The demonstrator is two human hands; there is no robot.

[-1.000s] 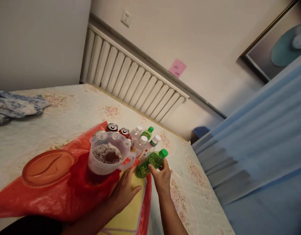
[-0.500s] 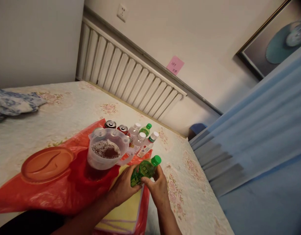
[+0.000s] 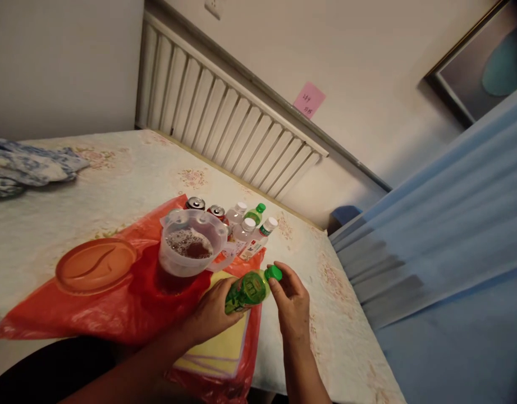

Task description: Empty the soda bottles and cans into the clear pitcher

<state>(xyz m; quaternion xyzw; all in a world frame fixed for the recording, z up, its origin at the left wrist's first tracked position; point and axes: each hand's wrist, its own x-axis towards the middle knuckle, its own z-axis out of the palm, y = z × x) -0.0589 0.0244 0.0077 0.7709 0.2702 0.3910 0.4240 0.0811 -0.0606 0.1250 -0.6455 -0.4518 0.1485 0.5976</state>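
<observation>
My left hand (image 3: 214, 315) is wrapped round the body of a green bottle (image 3: 247, 290), which lies tilted with its top toward the right. The thumb and fingers of my right hand (image 3: 292, 300) pinch the bottle's green cap (image 3: 274, 273). Beyond my left hand stands a clear plastic pitcher (image 3: 184, 261) with foamy dark liquid inside, on red plastic (image 3: 85, 314). An orange lid (image 3: 96, 265) lies left of the pitcher. Under my hands is a yellow sheet (image 3: 220, 353).
Behind the pitcher stand cans (image 3: 195, 204) and several bottles (image 3: 247, 230) with white or green caps. A blue-and-white cloth (image 3: 31, 165) lies at the far left of the flowered tablecloth (image 3: 149, 179). A radiator (image 3: 224, 118) and blue curtain (image 3: 430, 252) stand beyond.
My right hand has moved from the bottle's side up to its cap and now pinches it. My left hand keeps its hold. The view has shifted slightly.
</observation>
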